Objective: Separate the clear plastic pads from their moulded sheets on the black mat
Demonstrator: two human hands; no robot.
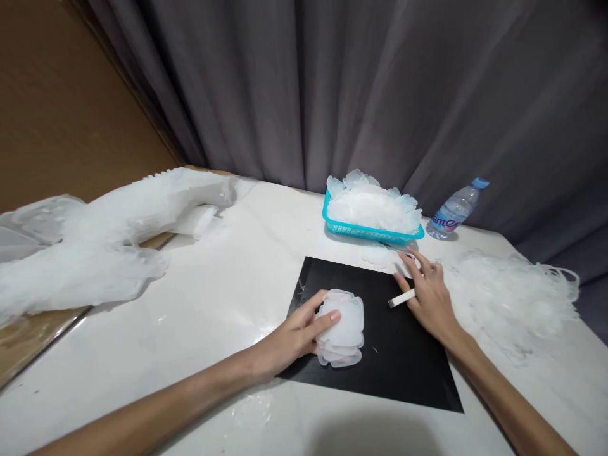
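Note:
Over the black mat (403, 354), my left hand (297, 332) grips a small stack of translucent white plastic pieces (344, 323) with wavy edges, thumb on top. My right hand (430, 294) is above the mat's far right edge, with a short white stick-like tool (403, 297) tucked in its curled fingers; the tool's end near the mat looks dark. Its thumb and forefinger reach out, apart, toward loose translucent pieces (377, 255) lying in front of the turquoise basket (375, 234). Whether those fingertips touch a piece I cannot tell.
The basket is heaped with similar pieces. A water bottle (451, 212) stands to its right. Tangled clear plastic strips (508, 301) pile up at right. White plastic bundles (118, 221) lie at left on the white table (199, 310). A grey curtain (266, 82) hangs behind.

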